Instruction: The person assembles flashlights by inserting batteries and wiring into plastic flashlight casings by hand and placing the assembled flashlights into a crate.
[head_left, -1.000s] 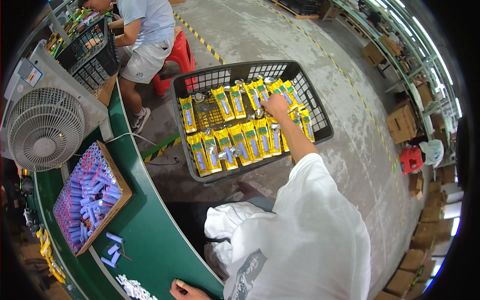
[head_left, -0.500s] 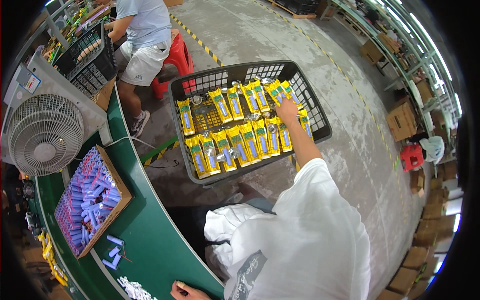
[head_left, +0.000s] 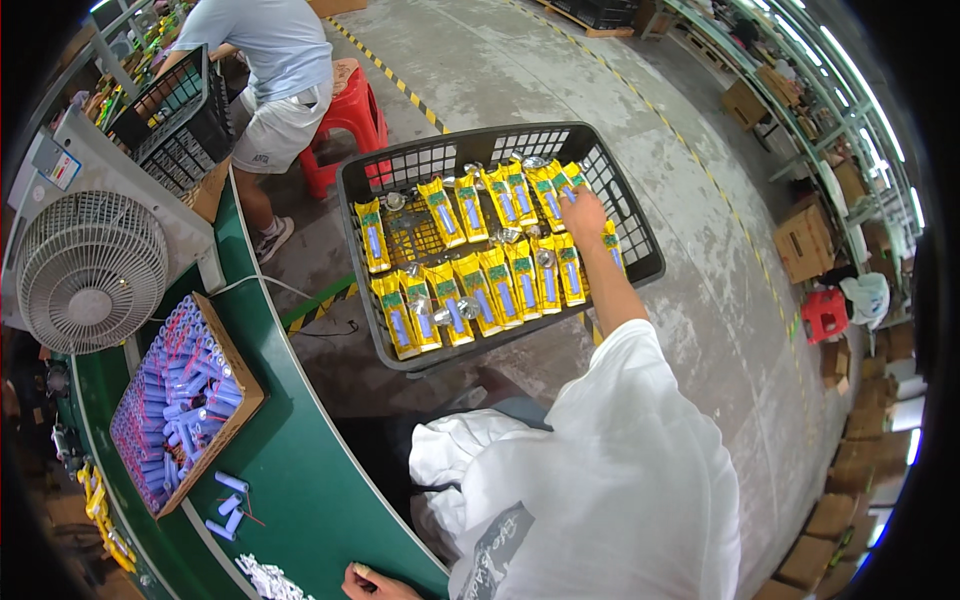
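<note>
Over the right end of a black plastic basket (head_left: pixel 450 345), my right hand (head_left: pixel 583 213) has its fingers closed on a yellow casing (head_left: pixel 574 178) with a purple cylindrical battery cell in it. The fingertips are partly hidden by the back of the hand. Two rows of similar yellow casings (head_left: pixel 468 275) lie in the basket, some with round silvery parts on or beside them. My left hand (head_left: pixel 372 584) rests curled on the green table (head_left: pixel 310 480) at the lower edge; whatever its fingers may hold is hidden. A pile of small white parts (head_left: pixel 268 577) lies left of it.
A cardboard tray (head_left: pixel 225 425) of purple cells with red wires stands on the table, several loose cells (head_left: pixel 228 505) below it. A grey fan (head_left: pixel 90 270) stands beyond. Further off, a person (head_left: pixel 275 70) sits on a red stool (head_left: pixel 352 120) beside a black crate (head_left: pixel 180 130).
My right hand has shifted slightly right within the basket, uncovering more of the casing to its left. The seated person has leaned left. My left hand stays put.
</note>
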